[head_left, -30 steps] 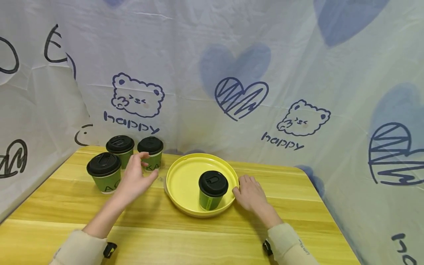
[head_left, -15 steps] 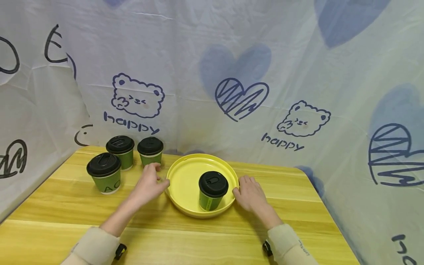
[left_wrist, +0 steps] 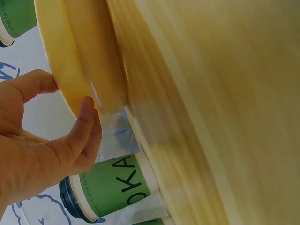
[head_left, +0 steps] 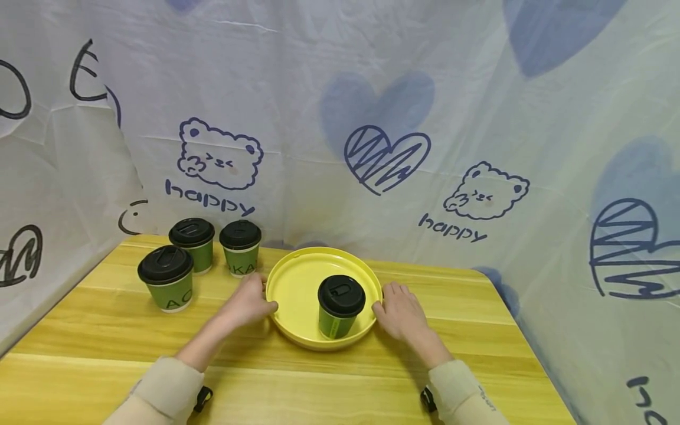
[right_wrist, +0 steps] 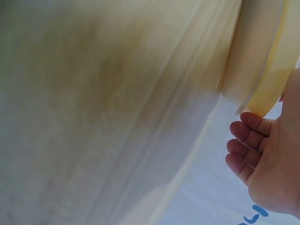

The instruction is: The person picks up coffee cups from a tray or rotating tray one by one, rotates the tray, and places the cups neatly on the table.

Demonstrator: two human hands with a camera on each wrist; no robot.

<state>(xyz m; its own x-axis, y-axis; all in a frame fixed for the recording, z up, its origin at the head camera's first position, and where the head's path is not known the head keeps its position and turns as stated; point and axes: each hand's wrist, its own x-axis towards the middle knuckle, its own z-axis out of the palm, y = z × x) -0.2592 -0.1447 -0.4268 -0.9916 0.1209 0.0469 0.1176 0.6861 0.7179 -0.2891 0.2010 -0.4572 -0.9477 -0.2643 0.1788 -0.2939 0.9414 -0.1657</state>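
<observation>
A round yellow tray (head_left: 291,290) with a raised rim lies on the wooden table. On its front right part stands a green paper cup (head_left: 340,298) with a black lid. My left hand (head_left: 247,302) pinches the tray's left rim, thumb on top. In the left wrist view its fingertips (left_wrist: 87,107) press the outer wall from below the rim. At the opposite side my right hand (head_left: 402,311) holds the right rim, and the right wrist view shows its curled fingers (right_wrist: 251,129) at the tray's edge.
Left of the tray stand three more lidded green cups: a front one (head_left: 169,277), a back one (head_left: 193,242) and one (head_left: 241,248) close behind my left hand. A white printed curtain (head_left: 319,147) hangs along the table's back edge and both sides.
My left hand has moved right and toward me, from beside the cups to the tray's left rim, and has taken hold of it. The right hand, tray and cups have stayed put.
</observation>
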